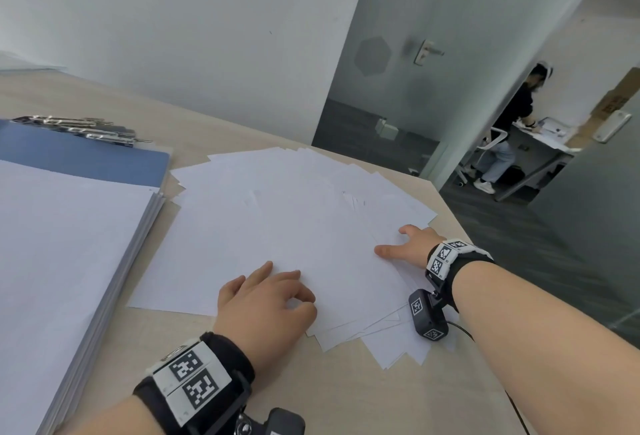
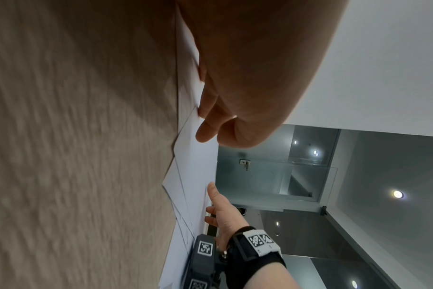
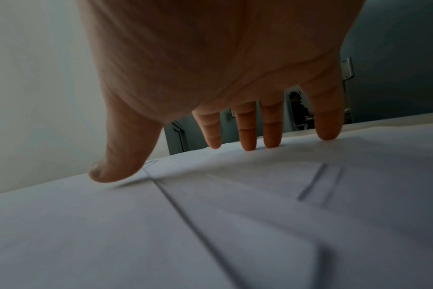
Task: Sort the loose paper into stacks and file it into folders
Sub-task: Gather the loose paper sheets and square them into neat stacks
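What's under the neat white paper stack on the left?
A blue folder shows beyond the neat stack, running under its far edge. How far under it reaches is covered.

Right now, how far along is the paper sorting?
Done: one squared stack sits at the left, lying over a blue folder. In hand: the left hand and right hand both rest on the fanned loose sheets, fingers on the paper, apparently gathering them. Left: the fan is not yet squared, and no paper looks filed; clips lie behind the folder.
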Available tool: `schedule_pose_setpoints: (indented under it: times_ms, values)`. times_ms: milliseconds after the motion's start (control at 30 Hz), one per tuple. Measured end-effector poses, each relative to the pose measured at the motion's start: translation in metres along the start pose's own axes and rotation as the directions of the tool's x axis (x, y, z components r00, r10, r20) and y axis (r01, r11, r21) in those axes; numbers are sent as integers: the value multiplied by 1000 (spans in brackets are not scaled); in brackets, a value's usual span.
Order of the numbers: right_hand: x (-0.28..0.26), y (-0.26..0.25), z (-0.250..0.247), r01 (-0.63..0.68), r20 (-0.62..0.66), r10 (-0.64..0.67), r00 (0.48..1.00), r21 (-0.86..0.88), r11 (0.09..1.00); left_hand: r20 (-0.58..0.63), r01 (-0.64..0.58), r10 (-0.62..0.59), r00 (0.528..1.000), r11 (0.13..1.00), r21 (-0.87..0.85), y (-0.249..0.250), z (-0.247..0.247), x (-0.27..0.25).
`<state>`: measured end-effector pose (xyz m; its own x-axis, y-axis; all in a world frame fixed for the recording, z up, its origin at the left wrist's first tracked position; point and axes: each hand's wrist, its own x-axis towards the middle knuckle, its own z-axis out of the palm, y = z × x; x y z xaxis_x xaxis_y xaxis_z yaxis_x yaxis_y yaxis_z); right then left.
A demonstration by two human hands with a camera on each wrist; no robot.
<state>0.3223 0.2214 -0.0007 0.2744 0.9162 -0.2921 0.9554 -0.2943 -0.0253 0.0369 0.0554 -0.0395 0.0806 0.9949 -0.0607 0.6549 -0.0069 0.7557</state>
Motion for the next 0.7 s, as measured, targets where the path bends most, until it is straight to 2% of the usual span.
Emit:
schedule_pose_setpoints:
  times_ms: [233,500,700]
  values:
    - [9,-13,-10,-6,49,6,999,-15,1000,4,-2,2,1000,1000,7,1,0,0]
    - [-12,-33,-14,-2,111,2,994,-1,1000,10,-14,13,1000,1000,22,-1,1,0]
    - [-18,-40,-15,-1,97,-13,995,141,990,35,-22,21,999,999,25,-3,0,1]
